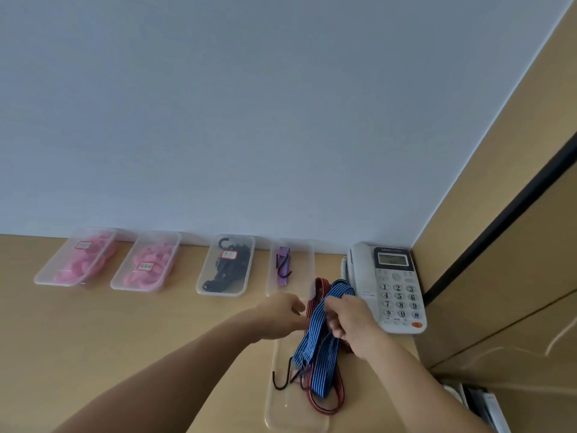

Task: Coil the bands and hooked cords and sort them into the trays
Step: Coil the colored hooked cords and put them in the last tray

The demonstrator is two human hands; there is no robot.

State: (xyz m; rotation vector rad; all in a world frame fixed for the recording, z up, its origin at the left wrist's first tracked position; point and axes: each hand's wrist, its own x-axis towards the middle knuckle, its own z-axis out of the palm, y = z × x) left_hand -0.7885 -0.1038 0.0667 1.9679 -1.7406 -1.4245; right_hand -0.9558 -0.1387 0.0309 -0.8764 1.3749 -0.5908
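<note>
While the red striped cord [324,401] lies looped on a clear tray [290,410] nearest the viewer, the right hand [352,323] grips the folded blue striped cord [324,342]; the left hand [281,314] pinches it alongside. Farther back, four trays line the wall: purple cord [283,266], black cords [231,267], pink bands [150,267], more pink bands [84,259]. A telephone [390,285] stands right.

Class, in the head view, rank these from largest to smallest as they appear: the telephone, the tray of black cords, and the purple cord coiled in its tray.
1. telephone
2. tray of black cords, though it sits slightly farther back, so the gap with the telephone is unsure
3. purple cord, clearly smallest
</note>
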